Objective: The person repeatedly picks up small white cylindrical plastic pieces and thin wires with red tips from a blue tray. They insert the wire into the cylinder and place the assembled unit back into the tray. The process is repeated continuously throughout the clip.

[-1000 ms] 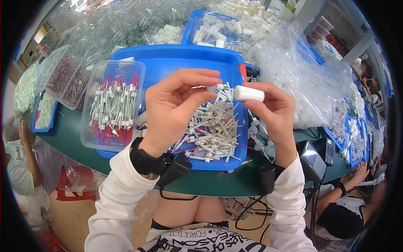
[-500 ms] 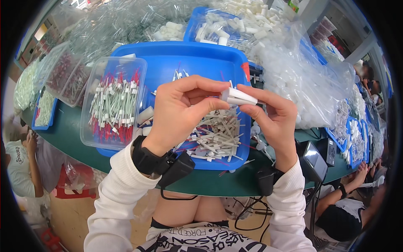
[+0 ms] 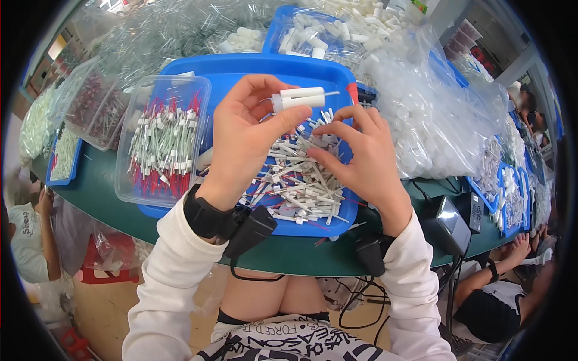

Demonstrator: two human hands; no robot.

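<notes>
My left hand (image 3: 238, 141) pinches a white plastic tube-like part (image 3: 301, 101) between thumb and fingers. A thin grey rod sticks out of the part's right end. Lower and to the right, my right hand (image 3: 370, 153) is over a pile of thin white and grey wired pieces (image 3: 307, 195) in a blue tray (image 3: 232, 71). Its thumb and forefinger are apart, close to the top of the pile. Whether a fingertip touches a piece is hard to tell.
Left of my hands, a clear plastic box (image 3: 201, 105) holds red-tipped wired pieces. A bag of translucent white caps (image 3: 415, 141) lies right of the tray. Behind are clear plastic bags (image 3: 150, 39) and another blue tray (image 3: 276, 30). A black device (image 3: 448, 225) stands at the right table edge.
My right hand has let go of the white part and moved down to the pile. My left hand has raised the part and turned it, leaving its rod pointing right.
</notes>
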